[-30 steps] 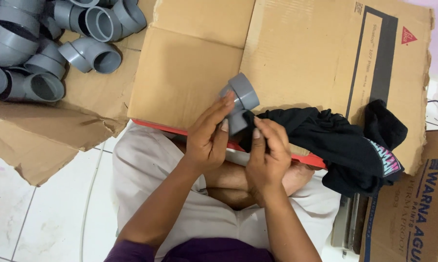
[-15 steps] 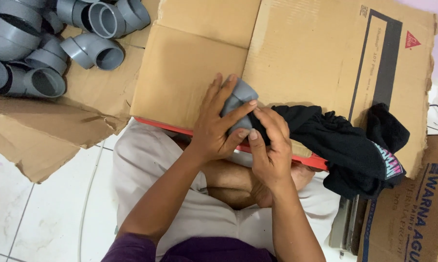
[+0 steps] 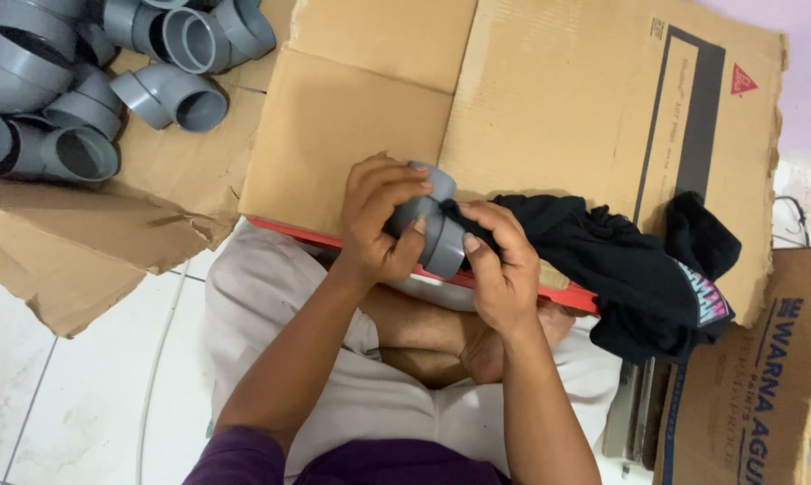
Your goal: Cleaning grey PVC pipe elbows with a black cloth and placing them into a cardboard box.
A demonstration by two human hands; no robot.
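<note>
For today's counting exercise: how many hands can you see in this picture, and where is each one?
2. The left hand wraps the grey pipe elbow from the left; the right hand presses black cloth against its right side.

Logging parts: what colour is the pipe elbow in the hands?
Grey, seen in the head view: the pipe elbow.

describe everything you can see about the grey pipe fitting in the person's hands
The grey pipe fitting is a short bent elbow of matte grey plastic with wider socket collars at its ends. It is held above the flattened cardboard, over the person's lap. The left hand wraps its upper part, fingers curled over the top collar. The right hand pinches the lower collar with the thumb, and a black cloth bunched under that hand meets the fitting's side. Its openings are mostly hidden.
</note>
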